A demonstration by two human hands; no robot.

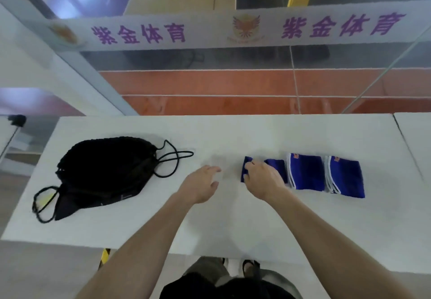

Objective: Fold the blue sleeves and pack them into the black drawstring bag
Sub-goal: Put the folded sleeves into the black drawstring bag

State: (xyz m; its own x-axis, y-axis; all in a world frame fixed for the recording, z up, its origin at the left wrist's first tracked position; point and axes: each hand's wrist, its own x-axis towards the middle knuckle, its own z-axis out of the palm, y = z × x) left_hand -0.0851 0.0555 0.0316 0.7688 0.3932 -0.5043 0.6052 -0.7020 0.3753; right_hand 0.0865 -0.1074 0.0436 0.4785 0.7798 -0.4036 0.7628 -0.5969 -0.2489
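Head view: on a white counter (pixel 233 217), the right hand (pixel 262 179) presses a folded blue sleeve (pixel 276 165), fingers (pixel 248 166) curled over its left edge. Two more folded sleeves (pixel 306 172) (pixel 346 177) lie right of it. The left hand (pixel 200 185) hovers left of it, fingers loosely spread, holding nothing. The black drawstring bag (pixel 102 172) lies flat, far left.

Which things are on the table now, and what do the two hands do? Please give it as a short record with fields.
surface: white table
bag: black drawstring bag, lying flat at the left, nothing going into it
folded sleeves: three blue sleeves in a row at the right; middle, rightmost
right hand: right hand on the leftmost sleeve, fingers curled at its edge
left hand: left hand open, empty
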